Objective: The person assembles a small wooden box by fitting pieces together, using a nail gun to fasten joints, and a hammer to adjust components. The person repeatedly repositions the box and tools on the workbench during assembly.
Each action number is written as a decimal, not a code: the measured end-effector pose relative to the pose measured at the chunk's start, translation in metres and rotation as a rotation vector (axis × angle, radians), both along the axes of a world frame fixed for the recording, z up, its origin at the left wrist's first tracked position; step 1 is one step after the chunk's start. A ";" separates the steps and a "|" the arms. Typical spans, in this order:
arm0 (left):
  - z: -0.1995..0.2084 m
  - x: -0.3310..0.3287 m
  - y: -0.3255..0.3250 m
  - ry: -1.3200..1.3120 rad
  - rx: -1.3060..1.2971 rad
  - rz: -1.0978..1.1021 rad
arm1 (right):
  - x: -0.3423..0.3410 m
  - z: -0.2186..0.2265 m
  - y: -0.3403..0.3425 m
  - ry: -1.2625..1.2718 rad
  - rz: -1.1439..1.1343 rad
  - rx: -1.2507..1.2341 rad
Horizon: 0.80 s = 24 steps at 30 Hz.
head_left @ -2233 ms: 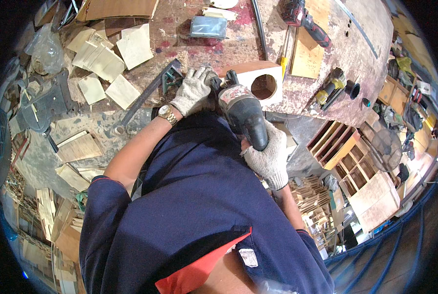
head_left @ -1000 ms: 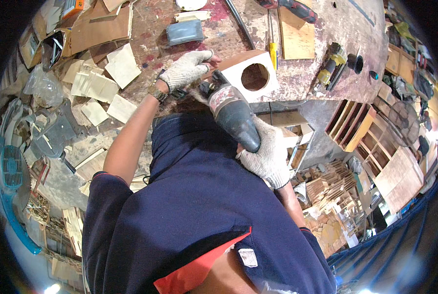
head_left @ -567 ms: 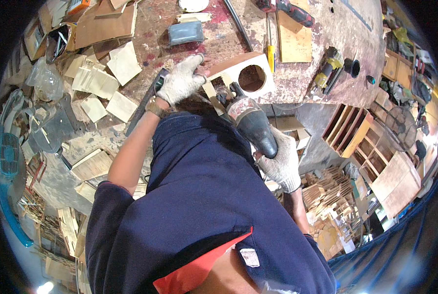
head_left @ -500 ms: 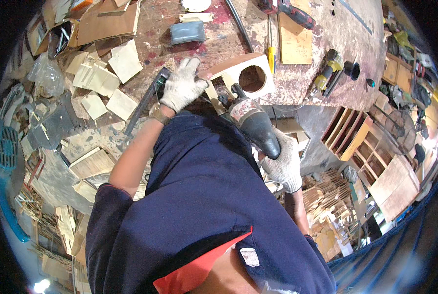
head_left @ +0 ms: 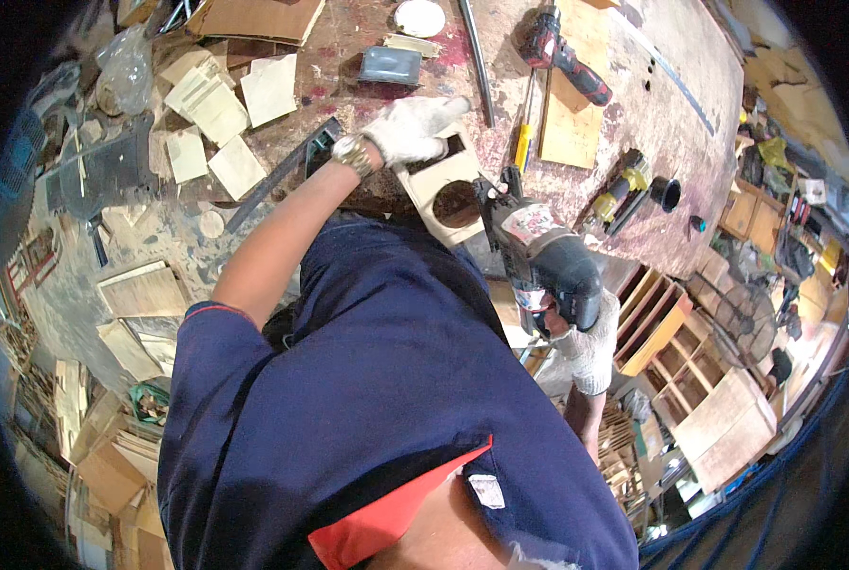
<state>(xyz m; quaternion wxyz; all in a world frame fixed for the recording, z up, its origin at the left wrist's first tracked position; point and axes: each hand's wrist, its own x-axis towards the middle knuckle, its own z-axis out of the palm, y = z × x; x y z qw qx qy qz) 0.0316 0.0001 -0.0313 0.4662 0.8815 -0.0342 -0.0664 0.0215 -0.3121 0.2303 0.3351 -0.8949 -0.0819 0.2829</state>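
A pale wooden box (head_left: 431,189) with a round hole and a smaller rectangular opening sits at the table's near edge, close to my lap. My left hand (head_left: 407,131), in a white knit glove, grips its far end, thumb over the holed face and fingers stretched along the far side. My right hand (head_left: 588,344), gloved too, is wrapped round a black handheld power tool (head_left: 550,249) with a narrow nose and a label-covered front. The tool's nose lies just right of the box, apparently clear of it. The glove and tool body hide part of my right fingers.
On the stained table (head_left: 367,24) lie a red and black cordless drill (head_left: 562,57), a yellow-handled screwdriver (head_left: 522,144), a yellow tool (head_left: 617,193) and a grey block (head_left: 390,66). Wood pieces (head_left: 208,104) are scattered at left. A slatted wooden frame (head_left: 654,323) stands at right.
The box has turned, its round hole now nearer me. My left hand has moved right onto its end. My right hand has drawn the power tool rightward, off the box.
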 end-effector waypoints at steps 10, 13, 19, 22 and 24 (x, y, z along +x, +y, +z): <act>0.017 -0.097 -0.092 0.379 0.055 0.858 | 0.058 -0.010 0.005 0.103 0.259 -0.009; 0.008 -0.105 -0.104 0.414 0.035 0.609 | 0.079 -0.014 0.022 0.095 0.460 -0.120; -0.023 -0.088 -0.063 0.287 -0.055 0.318 | 0.103 -0.021 0.053 0.071 0.654 -0.162; -0.022 -0.096 -0.064 0.198 -0.024 0.466 | 0.109 -0.027 0.059 0.077 0.699 -0.227; -0.020 -0.097 -0.067 0.207 0.027 0.487 | 0.111 -0.032 0.060 0.078 0.701 -0.247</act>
